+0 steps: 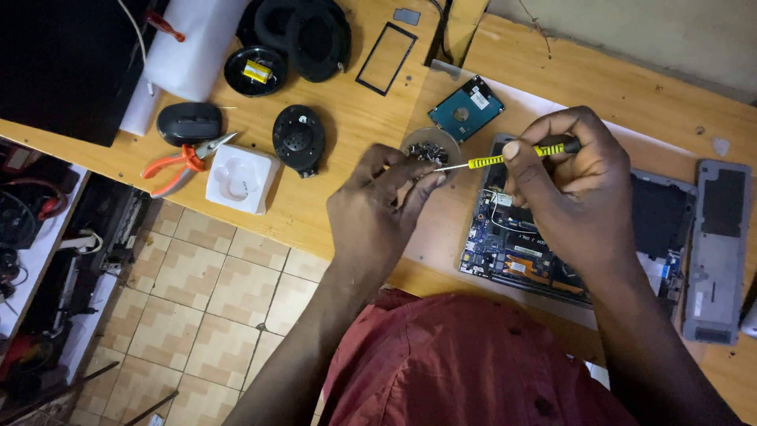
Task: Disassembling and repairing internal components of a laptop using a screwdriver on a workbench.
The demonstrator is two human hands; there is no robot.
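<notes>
My right hand [569, 181] grips a small screwdriver [505, 159] with a yellow and black handle, held level above an opened laptop [512, 256] whose circuit board is bare. The screwdriver's thin metal tip points left and meets the fingertips of my left hand [378, 209], which pinch at it. Whether a screw sits between those fingers is too small to tell. Just beyond my left fingers stands a small clear round dish [430, 147] of dark screws.
A bare hard drive [466, 108] lies behind the laptop. A grey cover panel [716, 248] rests at the right. To the left lie orange-handled pliers [177, 164], a black mouse [188, 122], a white box [240, 178], headphone parts [298, 139] and a black frame [385, 57].
</notes>
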